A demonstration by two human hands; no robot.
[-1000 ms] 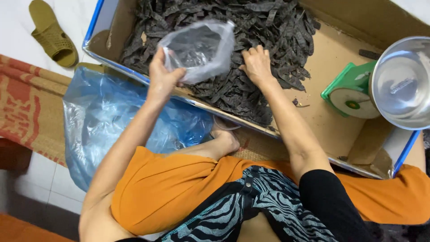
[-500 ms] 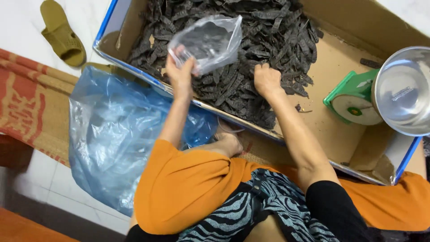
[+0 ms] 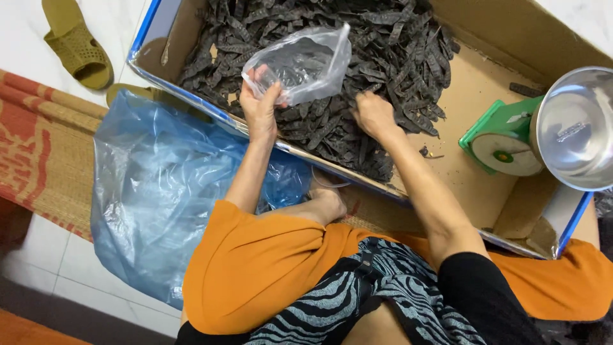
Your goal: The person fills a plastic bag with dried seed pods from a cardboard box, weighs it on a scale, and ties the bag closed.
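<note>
While the clear plastic bag (image 3: 300, 64) hangs pinched at its lower left corner in the left hand (image 3: 262, 105), fingers clamped on the film, it sits over the near left part of the pod heap, its long axis running up and to the right, away from the wrist. Whether its mouth faces the right hand cannot be told. Dark dried pods (image 3: 383, 45) fill the far left half of the cardboard box (image 3: 472, 83). Right hand (image 3: 373, 115) rests knuckles-up on the pods near the box's front edge, just right of the bag, fingers curled into the heap; whether it grips any cannot be told. Right hand is the nearer to loose pods. Green scale (image 3: 504, 144) with steel bowl (image 3: 575, 128) stands at the box's right end. Blue plastic bag (image 3: 159, 191) lies outside the front left corner, olive sandal (image 3: 73, 45) beyond.
</note>
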